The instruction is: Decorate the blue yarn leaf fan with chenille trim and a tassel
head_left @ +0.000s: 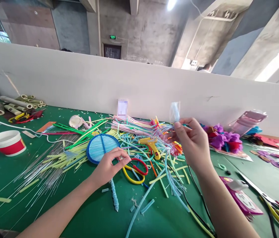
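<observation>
My right hand (195, 142) is raised above the pile, thumb and fingers closed on a small, pale-blue, translucent piece (175, 111) too blurred to name more exactly. Low over the table, my left hand (113, 163) pinches its fingertips together; whatever they hold is hidden. Beside it lies a round fan-like piece (97, 143) with a dark-blue rim and light-blue strands. A twisted blue stick (114, 196) pokes out below that hand. Scissors with red and yellow handles (134, 172) rest just right of the left fingertips. Behind them is a yellow glue gun (150, 145).
Coloured tubes and strands (129, 130) heap mid-table. At left stand a paper cup (8, 142) and bamboo pieces (20, 102). On the right are purple flowers (225, 138), a pink power strip (243, 198) with cables, and long scissors (263, 195). A white partition (80, 79) rises behind.
</observation>
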A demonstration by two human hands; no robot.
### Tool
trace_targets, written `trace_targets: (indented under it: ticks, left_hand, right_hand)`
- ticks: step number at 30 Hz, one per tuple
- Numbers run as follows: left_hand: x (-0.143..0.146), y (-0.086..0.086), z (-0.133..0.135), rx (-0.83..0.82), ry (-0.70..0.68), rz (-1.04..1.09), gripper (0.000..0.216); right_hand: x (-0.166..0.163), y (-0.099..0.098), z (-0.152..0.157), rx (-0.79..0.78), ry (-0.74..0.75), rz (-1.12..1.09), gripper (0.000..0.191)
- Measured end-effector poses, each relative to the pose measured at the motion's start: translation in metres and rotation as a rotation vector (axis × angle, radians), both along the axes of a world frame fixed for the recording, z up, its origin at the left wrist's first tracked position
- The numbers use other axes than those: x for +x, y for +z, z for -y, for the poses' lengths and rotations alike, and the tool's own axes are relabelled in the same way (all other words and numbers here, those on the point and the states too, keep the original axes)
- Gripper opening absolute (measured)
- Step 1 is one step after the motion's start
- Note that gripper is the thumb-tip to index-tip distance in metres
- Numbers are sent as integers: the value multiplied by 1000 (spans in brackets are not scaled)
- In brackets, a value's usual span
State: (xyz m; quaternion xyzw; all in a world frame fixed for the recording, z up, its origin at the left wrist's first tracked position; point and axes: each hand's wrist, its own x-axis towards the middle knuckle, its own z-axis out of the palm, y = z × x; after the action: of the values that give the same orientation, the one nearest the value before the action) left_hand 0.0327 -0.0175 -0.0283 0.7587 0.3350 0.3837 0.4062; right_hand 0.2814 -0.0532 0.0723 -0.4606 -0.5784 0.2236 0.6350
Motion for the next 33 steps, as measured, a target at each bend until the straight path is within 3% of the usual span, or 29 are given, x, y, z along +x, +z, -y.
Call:
trace_targets:
  ticks: [7,12,21,28,33]
  left_hand:
    - [52,37,11,13,-311,82,17]
    - [82,35,16,-119,-329,146,24]
    - [54,23,27,-67,-259,147,28]
    - [50,15,22,-38,-238,166,25]
    - [53,20,26,60,-248,230,17]
  right_hand:
    - [-33,8,9,-182,332,139,32]
    - [-39,15,8,-179,338,62,32]
    - [-21,2,-2,-185,189,-242,33]
    - [-14,-7,-1,-237,175,-264,33]
    - [-9,-8,-1,-317,199,-268,30]
